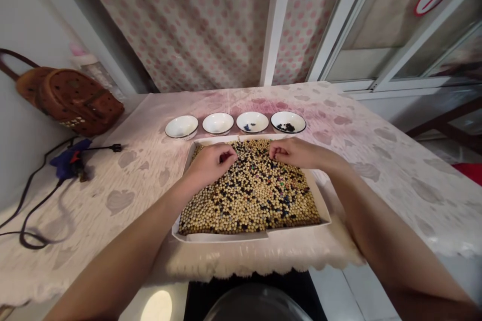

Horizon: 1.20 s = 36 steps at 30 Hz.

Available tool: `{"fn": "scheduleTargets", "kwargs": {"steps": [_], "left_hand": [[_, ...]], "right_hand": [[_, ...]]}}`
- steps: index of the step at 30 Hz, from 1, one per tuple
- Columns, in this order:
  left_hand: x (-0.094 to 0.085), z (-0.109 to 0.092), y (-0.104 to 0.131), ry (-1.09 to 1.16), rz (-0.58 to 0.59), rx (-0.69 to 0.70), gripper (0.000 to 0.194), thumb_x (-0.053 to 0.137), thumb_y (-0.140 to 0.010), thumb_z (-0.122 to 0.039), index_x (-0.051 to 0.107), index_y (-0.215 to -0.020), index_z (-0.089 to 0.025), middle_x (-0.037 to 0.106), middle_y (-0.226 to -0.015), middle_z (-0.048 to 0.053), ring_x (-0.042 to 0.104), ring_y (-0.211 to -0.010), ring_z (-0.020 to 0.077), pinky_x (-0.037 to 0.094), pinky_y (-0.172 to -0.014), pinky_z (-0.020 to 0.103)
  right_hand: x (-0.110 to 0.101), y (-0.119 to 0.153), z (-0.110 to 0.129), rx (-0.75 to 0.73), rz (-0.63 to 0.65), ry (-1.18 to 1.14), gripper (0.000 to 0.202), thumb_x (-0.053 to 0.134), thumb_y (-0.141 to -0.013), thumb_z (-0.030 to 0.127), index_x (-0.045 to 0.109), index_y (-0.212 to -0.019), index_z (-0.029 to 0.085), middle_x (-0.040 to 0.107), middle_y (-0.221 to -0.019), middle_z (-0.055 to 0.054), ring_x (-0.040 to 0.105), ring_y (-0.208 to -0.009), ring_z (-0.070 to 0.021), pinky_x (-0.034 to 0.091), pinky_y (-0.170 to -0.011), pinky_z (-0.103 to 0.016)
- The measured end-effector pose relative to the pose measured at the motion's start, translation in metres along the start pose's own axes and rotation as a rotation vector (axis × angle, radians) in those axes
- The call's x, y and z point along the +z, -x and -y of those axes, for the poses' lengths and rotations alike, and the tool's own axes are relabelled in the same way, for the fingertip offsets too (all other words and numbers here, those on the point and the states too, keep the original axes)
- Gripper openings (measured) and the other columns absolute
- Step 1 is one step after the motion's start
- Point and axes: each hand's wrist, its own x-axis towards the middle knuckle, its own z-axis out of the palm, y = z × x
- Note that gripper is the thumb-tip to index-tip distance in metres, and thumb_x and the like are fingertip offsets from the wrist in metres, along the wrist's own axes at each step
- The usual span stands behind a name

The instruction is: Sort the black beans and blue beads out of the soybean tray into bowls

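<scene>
A shallow white box point(317, 191) lies in front of me, filled with small pale yellow round pieces like beans or beads point(241, 210). Many dark blue or black ones and a few coloured ones are mixed among them. My left hand point(211, 161) is over the box's far left part, thumb and fingers curled into a pinch. Over the far right part is my right hand point(291, 152), fingers folded in. Whatever either hand may hold is too small or hidden. Beyond the box, the rightmost bowl point(298, 119) holds black pieces; its left neighbour point(262, 118) holds a few dark blue ones.
Two more white bowls point(191, 123) continue the row leftward; no pieces show in them. A blue glue gun point(68, 161) with a black cord lies at the table's left. Behind it are a brown backpack point(71, 98) and a bottle point(92, 65). A patterned cloth point(361, 170) covers the table.
</scene>
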Motion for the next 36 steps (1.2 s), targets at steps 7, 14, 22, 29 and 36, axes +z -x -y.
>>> {"fn": "scheduleTargets", "kwargs": {"steps": [7, 14, 22, 29, 36], "left_hand": [[0.001, -0.002, 0.0, -0.001, -0.011, 0.017, 0.014, 0.057, -0.09, -0.026, 0.069, -0.087, -0.019, 0.072, -0.085, 0.001, 0.062, -0.072, 0.0134, 0.045, -0.068, 0.027], [0.001, -0.001, 0.0, 0.008, -0.02, 0.013, 0.016, 0.055, -0.091, -0.026, 0.069, -0.088, -0.019, 0.073, -0.085, 0.002, 0.061, -0.071, 0.0134, 0.044, -0.067, 0.027], [0.0, -0.003, 0.001, 0.006, -0.029, 0.017, 0.015, 0.056, -0.091, -0.026, 0.069, -0.088, -0.019, 0.072, -0.086, 0.002, 0.063, -0.074, 0.0145, 0.044, -0.069, 0.027], [0.001, -0.001, 0.0, 0.025, -0.024, 0.007, 0.016, 0.055, -0.091, -0.026, 0.069, -0.088, -0.018, 0.072, -0.084, 0.003, 0.061, -0.072, 0.0136, 0.044, -0.068, 0.027], [0.002, 0.002, 0.0, 0.03, -0.03, 0.01, 0.016, 0.055, -0.091, -0.027, 0.069, -0.089, -0.019, 0.072, -0.085, 0.003, 0.061, -0.072, 0.0138, 0.045, -0.069, 0.027]], "right_hand": [[-0.006, 0.014, 0.011, 0.072, 0.122, 0.009, 0.013, 0.055, -0.079, 0.016, 0.062, -0.088, 0.019, 0.067, -0.083, -0.003, 0.057, -0.069, -0.0135, 0.042, -0.061, -0.026], [0.011, 0.007, 0.009, 0.046, 0.059, 0.052, 0.018, 0.059, -0.075, 0.01, 0.061, -0.089, 0.021, 0.067, -0.077, -0.002, 0.057, -0.065, -0.0142, 0.041, -0.057, -0.027], [0.012, 0.007, 0.011, -0.012, 0.009, 0.064, 0.017, 0.058, -0.074, 0.006, 0.059, -0.081, 0.022, 0.063, -0.072, 0.0, 0.053, -0.062, -0.0128, 0.037, -0.055, -0.027], [0.017, 0.002, 0.005, -0.046, -0.034, 0.093, 0.013, 0.054, -0.078, 0.009, 0.058, -0.075, 0.021, 0.065, -0.072, -0.001, 0.053, -0.062, -0.0129, 0.038, -0.058, -0.028], [0.017, -0.006, -0.011, 0.011, -0.048, -0.169, 0.017, 0.053, -0.085, 0.023, 0.061, -0.07, 0.02, 0.065, -0.066, -0.002, 0.055, -0.057, -0.0127, 0.042, -0.054, -0.027]]}}
